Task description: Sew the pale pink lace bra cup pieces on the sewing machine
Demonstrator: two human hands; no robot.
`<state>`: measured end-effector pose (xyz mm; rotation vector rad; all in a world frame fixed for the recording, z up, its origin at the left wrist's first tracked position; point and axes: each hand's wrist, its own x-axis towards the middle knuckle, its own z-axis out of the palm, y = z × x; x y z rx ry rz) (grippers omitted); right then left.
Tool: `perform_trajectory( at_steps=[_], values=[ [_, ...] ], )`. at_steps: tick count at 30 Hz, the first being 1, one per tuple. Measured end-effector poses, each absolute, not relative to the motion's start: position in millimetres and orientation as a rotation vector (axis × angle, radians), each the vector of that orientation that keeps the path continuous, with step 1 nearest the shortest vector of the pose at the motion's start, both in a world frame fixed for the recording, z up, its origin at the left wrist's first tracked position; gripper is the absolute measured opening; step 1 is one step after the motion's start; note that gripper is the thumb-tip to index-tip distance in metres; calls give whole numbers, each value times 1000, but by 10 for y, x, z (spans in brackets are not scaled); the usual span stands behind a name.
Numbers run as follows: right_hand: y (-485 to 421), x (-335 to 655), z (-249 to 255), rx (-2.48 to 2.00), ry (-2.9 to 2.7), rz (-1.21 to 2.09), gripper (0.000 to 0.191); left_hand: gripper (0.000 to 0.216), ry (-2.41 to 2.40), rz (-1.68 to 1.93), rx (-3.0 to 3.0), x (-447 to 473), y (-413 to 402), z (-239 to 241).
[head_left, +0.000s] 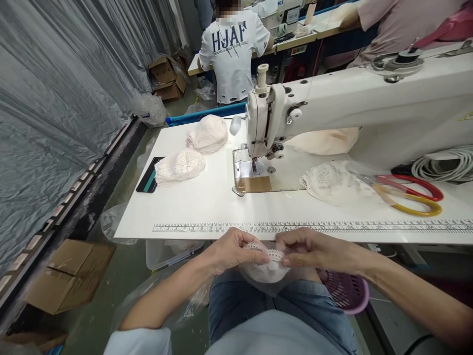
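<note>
Between my two hands, just off the table's front edge and above my lap, is a white lace bra cup (268, 270) with a scalloped trim along its top. My left hand (236, 251) pinches the trim at its left end, thumb lying over the lace. On the other end, my right hand (306, 249) grips the edge between thumb and fingers. The sewing machine (266, 123) stands beyond, its needle and presser foot over the metal plate. Another white lace cup (336, 182) lies right of the plate.
Scissors (410, 192) with red and yellow handles lie at the right by coiled cable (447, 165). Two pale lace cups (180, 165) and a phone-like dark slab (148, 180) are on the left. A printed ruler (207, 228) runs along the front edge. A purple basket (347, 293) sits below.
</note>
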<state>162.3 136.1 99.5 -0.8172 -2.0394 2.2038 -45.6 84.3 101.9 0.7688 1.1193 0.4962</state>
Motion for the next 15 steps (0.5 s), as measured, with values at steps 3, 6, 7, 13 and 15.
perform_trajectory(
  at_steps=[3,6,7,13,15],
  values=[
    [1376,1637,971,-790,-2044,2183,28,34,1122,500,766,-466,854,1035],
    [1383,1638,946,-783,-2039,2176,29,31,1138,511,763,-457,865,1044],
    [1383,1638,941,-776,-2031,2183,28,31,1143,514,758,-451,870,1049],
    [1406,1693,982,-730,-2024,2177,29,32,1144,523,763,-453,894,1112],
    [1439,1734,1001,-587,-2046,2211,29,32,1114,523,791,-472,910,1152]
  ],
)
